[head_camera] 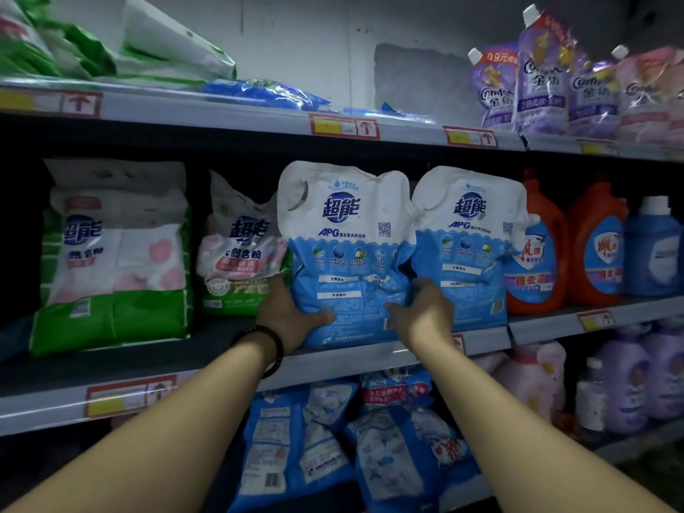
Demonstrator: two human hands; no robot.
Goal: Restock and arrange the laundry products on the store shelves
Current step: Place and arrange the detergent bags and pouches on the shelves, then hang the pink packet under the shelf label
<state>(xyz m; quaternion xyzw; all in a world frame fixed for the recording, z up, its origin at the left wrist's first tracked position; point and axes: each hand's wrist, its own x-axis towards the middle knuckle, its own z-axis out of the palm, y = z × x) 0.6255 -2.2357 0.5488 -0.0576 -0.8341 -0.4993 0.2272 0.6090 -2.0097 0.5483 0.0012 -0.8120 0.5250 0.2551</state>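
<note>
Middle shelf (pixel 222 342): blue-and-white detergent bag (pixel 344 235) stands upright at the front edge, held from both sides low down. Left hand (pixel 292 312) grips its lower left side, thumb across the front, fingers curled behind. Right hand (pixel 425 312) grips the lower right edge, fingers tucked into the gap beside a second identical bag (pixel 468 253), which touches it. Pink-and-green bag (pixel 240 253) just left; orange bottles (pixel 536 261) further right.

green bags (pixel 44 42) 11 o'clock: blurred, cut by edge | right hand (pixel 422 312): fingertips hidden behind blue bag (pixel 344 253) | price tags (pixel 344 127): print unreadable
</note>
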